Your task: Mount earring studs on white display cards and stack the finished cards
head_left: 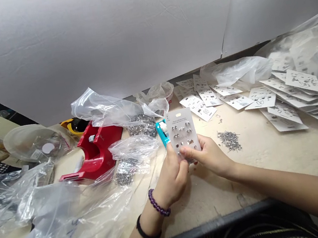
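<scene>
Upright above the table, a white earring card (183, 131) carries rows of small silver stud earrings and has a slot at its top. My right hand (209, 153) is closed on the card's lower right, its thumb across the front. At the lower left edge, my left hand (173, 175) has its fingers closed against the card; whether a small piece sits between them is hidden. Just behind the card stands a small turquoise tape dispenser (162, 131). Right of my hands lies a loose pile of small metal pins (229, 141).
A red tape dispenser (97, 149) stands to the left. Clear plastic bags (134, 153) hold many small metal parts. Filled earring cards (291, 92) lie stacked and scattered at the right and back. A clear round tub (34, 141) sits far left. A dark edge (219, 222) borders the table's front.
</scene>
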### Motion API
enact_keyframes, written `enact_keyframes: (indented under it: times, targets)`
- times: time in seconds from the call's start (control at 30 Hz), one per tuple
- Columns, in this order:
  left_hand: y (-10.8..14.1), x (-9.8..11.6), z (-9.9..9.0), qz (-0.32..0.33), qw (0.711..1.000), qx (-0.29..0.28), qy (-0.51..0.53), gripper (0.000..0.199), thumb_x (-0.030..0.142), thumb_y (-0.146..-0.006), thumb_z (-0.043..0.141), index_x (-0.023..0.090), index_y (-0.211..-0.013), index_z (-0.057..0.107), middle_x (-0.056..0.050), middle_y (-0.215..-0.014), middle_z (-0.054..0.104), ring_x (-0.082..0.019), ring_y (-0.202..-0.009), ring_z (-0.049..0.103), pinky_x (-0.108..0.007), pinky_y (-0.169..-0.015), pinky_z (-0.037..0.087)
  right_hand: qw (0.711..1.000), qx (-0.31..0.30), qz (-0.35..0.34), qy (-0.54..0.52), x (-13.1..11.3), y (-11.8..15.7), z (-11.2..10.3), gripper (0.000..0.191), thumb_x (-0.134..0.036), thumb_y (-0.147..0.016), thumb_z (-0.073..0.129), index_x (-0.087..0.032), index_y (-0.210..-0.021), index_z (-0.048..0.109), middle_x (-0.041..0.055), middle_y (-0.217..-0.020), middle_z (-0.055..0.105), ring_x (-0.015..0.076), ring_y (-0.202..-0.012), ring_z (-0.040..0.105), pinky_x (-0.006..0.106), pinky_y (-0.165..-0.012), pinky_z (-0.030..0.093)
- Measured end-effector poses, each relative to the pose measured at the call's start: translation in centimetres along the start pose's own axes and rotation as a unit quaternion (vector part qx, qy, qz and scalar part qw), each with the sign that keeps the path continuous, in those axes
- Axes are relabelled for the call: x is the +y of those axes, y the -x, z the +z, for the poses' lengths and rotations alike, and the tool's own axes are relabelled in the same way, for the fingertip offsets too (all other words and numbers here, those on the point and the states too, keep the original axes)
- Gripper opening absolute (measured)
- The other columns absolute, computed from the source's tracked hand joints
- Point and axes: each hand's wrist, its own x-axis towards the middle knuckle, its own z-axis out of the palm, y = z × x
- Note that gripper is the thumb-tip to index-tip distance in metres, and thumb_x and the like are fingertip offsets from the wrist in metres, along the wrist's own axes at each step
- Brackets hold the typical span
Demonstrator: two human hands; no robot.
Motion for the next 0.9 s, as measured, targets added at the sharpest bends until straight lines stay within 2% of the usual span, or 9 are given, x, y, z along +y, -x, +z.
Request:
enact_keyframes:
  times: [0.1, 0.3, 0.43, 0.53, 0.57, 0.63, 0.73, 0.8, 0.9]
  targets:
    - [0.1, -0.1, 0.1, 0.003, 1.0, -0.003, 0.006, 0.028, 0.007, -0.077, 0.034, 0.018, -0.102, 0.032, -0.004, -0.088, 0.049, -0.016, -0.076, 0.051, -0.032, -0.069, 0.045, 1.0, 0.001, 0.001, 0.003, -0.1, 0.1, 0.2, 0.032, -0.039, -0.069, 0.065, -0.014, -0.085, 0.053, 0.003, -0.072, 0.062, 0.011, -0.054, 0.057, 0.025, -0.045, 0.049]
    - [0.1, -0.9, 0.3, -0.032, 0.998, 0.008, 0.062, 0.032, 0.009, -0.074, 0.038, 0.019, -0.104, 0.034, -0.005, -0.099, 0.048, -0.02, -0.09, 0.05, -0.035, -0.075, 0.045, 0.998, -0.024, -0.018, 0.052, 0.0, -0.2, -0.7, 0.038, -0.038, -0.069, 0.065, -0.015, -0.098, 0.053, 0.0085, -0.091, 0.064, 0.0169, -0.072, 0.063, 0.032, -0.061, 0.053]
    - [0.2, -1.1, 0.5, -0.06, 0.993, -0.007, 0.099, 0.037, 0.01, -0.073, 0.04, 0.019, -0.108, 0.034, -0.006, -0.098, 0.047, -0.018, -0.081, 0.051, -0.033, -0.067, 0.046, 0.99, -0.024, -0.055, 0.129, 0.1, -0.4, -1.6, 0.037, -0.037, -0.071, 0.063, -0.015, -0.1, 0.053, 0.0098, -0.098, 0.063, 0.0197, -0.086, 0.061, 0.036, -0.074, 0.051]
    - [0.3, -0.7, 0.5, -0.068, 0.989, -0.032, 0.127, 0.043, 0.013, -0.075, 0.041, 0.019, -0.116, 0.029, -0.006, -0.097, 0.049, -0.017, -0.075, 0.051, -0.03, -0.06, 0.047, 0.99, -0.056, -0.062, 0.11, 0.1, -0.2, -2.1, 0.039, -0.036, -0.074, 0.061, -0.015, -0.104, 0.048, 0.01, -0.102, 0.062, 0.0192, -0.088, 0.061, 0.036, -0.075, 0.05]
    - [0.3, -0.5, 0.4, -0.06, 0.99, -0.038, 0.124, 0.045, 0.014, -0.076, 0.042, 0.019, -0.118, 0.028, -0.007, -0.1, 0.049, -0.017, -0.077, 0.052, -0.03, -0.061, 0.047, 0.991, -0.073, -0.06, 0.09, 0.1, -0.1, -2.1, 0.04, -0.037, -0.075, 0.06, -0.016, -0.106, 0.047, 0.0101, -0.102, 0.061, 0.0188, -0.088, 0.061, 0.035, -0.075, 0.05]
    - [0.3, -0.1, 0.4, -0.021, 0.995, -0.043, 0.087, 0.047, 0.017, -0.078, 0.043, 0.019, -0.122, 0.027, -0.009, -0.109, 0.047, -0.021, -0.092, 0.051, -0.035, -0.074, 0.047, 0.992, -0.094, -0.062, 0.054, 0.2, 0.0, -2.2, 0.039, -0.038, -0.078, 0.057, -0.016, -0.108, 0.045, 0.0102, -0.103, 0.06, 0.0182, -0.09, 0.06, 0.034, -0.076, 0.05]
    - [0.5, 0.0, 0.5, 0.042, 0.998, -0.041, 0.02, 0.052, 0.018, -0.079, 0.047, 0.017, -0.126, 0.025, -0.012, -0.123, 0.041, -0.024, -0.115, 0.041, -0.04, -0.097, 0.035, 0.993, -0.069, -0.079, 0.054, 0.4, 0.0, -2.2, 0.036, -0.04, -0.081, 0.052, -0.016, -0.107, 0.047, 0.0097, -0.102, 0.06, 0.0184, -0.092, 0.059, 0.033, -0.078, 0.049]
    - [0.5, -0.2, 0.7, 0.052, 0.998, -0.037, -0.001, 0.055, 0.019, -0.079, 0.049, 0.016, -0.127, 0.022, -0.013, -0.126, 0.04, -0.024, -0.118, 0.039, -0.04, -0.1, 0.032, 0.992, -0.043, -0.082, 0.08, 0.6, -0.1, -2.1, 0.035, -0.041, -0.081, 0.052, -0.016, -0.104, 0.049, 0.0088, -0.097, 0.062, 0.0189, -0.089, 0.059, 0.033, -0.075, 0.049]
    - [0.3, -0.7, 0.6, 0.04, 0.999, -0.034, 0.002, 0.053, 0.024, -0.08, 0.05, 0.016, -0.125, 0.025, -0.013, -0.124, 0.043, -0.024, -0.115, 0.042, -0.039, -0.097, 0.035, 0.989, -0.024, -0.085, 0.117, 0.8, -0.4, -2.2, 0.034, -0.043, -0.08, 0.052, -0.016, -0.101, 0.051, 0.0077, -0.092, 0.063, 0.0191, -0.084, 0.06, 0.033, -0.073, 0.049]
